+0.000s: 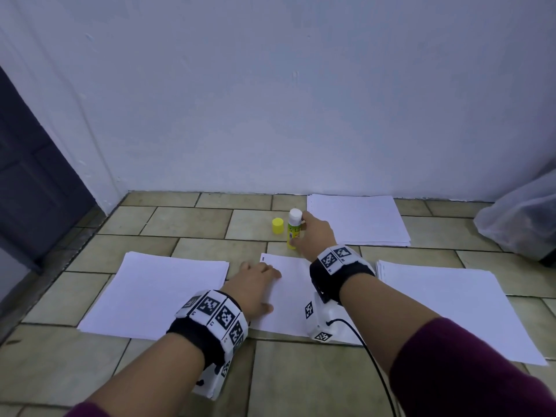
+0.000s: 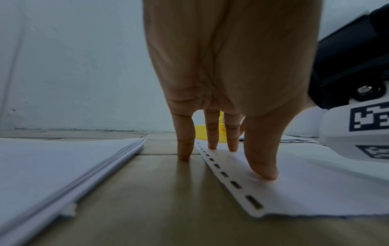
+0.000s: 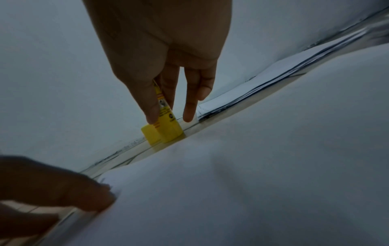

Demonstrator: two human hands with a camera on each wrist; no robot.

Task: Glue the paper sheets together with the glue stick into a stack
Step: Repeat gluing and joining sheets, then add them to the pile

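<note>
A yellow glue stick (image 1: 292, 233) with its white top bare stands upright on the tiled floor. Its yellow cap (image 1: 277, 226) sits just to its left. My right hand (image 1: 301, 233) grips the stick; in the right wrist view the thumb and a finger of the right hand (image 3: 166, 106) pinch the glue stick (image 3: 170, 127) beside the cap (image 3: 149, 135). One white punched sheet (image 1: 290, 299) lies in front of me. My left hand (image 1: 261, 274) rests on its left edge, and the left hand's straight fingertips (image 2: 232, 146) press the sheet (image 2: 305, 191) flat.
Paper piles lie at the left (image 1: 156, 293), the right (image 1: 451, 305) and the back by the wall (image 1: 358, 219). A clear plastic bag (image 1: 523, 218) sits at the far right. A dark door (image 1: 30, 176) stands at the left.
</note>
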